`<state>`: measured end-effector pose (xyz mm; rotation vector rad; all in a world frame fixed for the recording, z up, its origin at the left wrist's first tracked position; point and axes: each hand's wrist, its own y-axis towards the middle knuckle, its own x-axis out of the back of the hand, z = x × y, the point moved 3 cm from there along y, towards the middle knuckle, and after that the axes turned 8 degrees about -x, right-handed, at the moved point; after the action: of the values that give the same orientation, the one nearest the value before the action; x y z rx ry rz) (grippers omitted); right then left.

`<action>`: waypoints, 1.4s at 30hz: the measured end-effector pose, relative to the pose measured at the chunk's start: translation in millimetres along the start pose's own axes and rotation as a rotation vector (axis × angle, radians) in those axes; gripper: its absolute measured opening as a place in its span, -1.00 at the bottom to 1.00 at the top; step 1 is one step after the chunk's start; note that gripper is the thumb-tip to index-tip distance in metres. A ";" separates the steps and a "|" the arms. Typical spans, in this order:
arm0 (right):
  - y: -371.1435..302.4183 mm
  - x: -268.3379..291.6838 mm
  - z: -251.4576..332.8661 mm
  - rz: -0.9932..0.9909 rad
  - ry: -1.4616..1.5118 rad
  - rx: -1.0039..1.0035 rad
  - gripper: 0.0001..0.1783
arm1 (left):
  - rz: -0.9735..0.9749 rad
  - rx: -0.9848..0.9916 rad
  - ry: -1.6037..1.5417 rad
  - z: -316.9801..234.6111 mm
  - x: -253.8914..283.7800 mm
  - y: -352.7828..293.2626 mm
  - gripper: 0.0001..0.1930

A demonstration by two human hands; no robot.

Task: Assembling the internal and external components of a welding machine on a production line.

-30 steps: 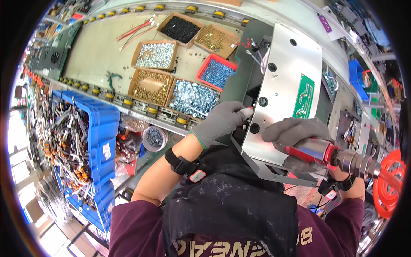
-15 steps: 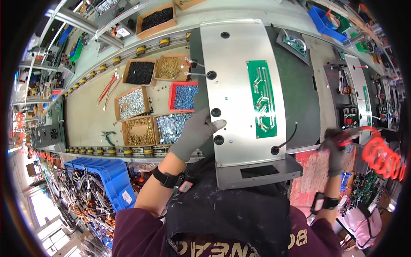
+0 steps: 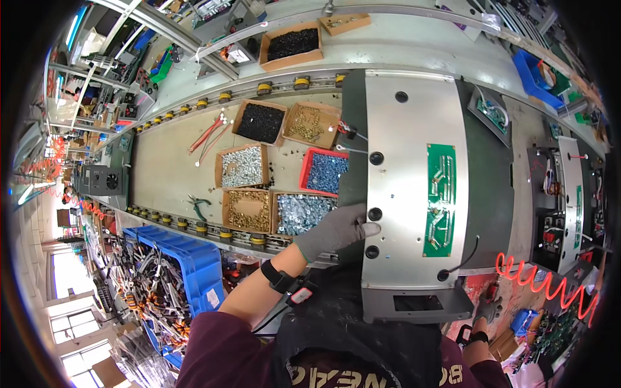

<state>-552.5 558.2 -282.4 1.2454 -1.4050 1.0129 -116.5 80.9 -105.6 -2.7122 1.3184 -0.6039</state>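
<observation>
My left hand (image 3: 336,231), in a grey glove, grips the left edge of a long silver metal panel (image 3: 394,174), its thumb on top and its fingers under the edge. The panel carries a green circuit board (image 3: 440,200), several black grommets and a short black cable (image 3: 462,264). A dark bent plate (image 3: 414,304) with a rectangular opening forms its near end. At the lower right, my gloved right hand (image 3: 488,312) is low beside the red-stained surface, closed round a small dark tool (image 3: 493,288) by the end of a red coiled hose (image 3: 537,279). The tool's shape is mostly hidden.
Left of the panel lie cardboard trays of screws (image 3: 247,211), a red tray (image 3: 326,171) of blue-grey parts, red wires (image 3: 208,137) and green-handled pliers (image 3: 198,205). A blue crate (image 3: 178,249) of cables stands at lower left. Another panel assembly (image 3: 568,200) is at right.
My right hand has dropped nearer to my body, and the red hose has stretched out. The view has shifted, so the scene sits lower and further right. My left hand stays on the panel edge.
</observation>
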 end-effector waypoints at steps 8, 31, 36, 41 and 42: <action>-66.4 152.7 79.2 0.127 0.635 0.401 -0.50 | 0.245 0.231 -0.117 97.4 90.0 35.1 -0.60; -294.6 469.3 355.4 0.344 0.860 1.597 -0.68 | 0.550 -0.042 -0.706 33.5 70.9 -66.7 -0.78; -315.4 440.6 389.2 0.627 0.817 1.651 -0.74 | 0.053 -0.203 -0.336 24.9 65.8 -32.8 -0.78; -317.4 382.1 421.2 0.845 0.723 1.639 -0.79 | 0.004 -0.113 -0.284 30.6 23.2 6.8 -0.86; -317.3 372.4 423.5 0.868 0.700 1.630 -0.80 | 0.051 -0.104 -0.352 32.6 17.9 12.6 -0.86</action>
<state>-297.9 34.2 -0.6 0.9198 -0.2490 3.1364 -103.7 55.7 -132.7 -2.6872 1.3505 -0.0466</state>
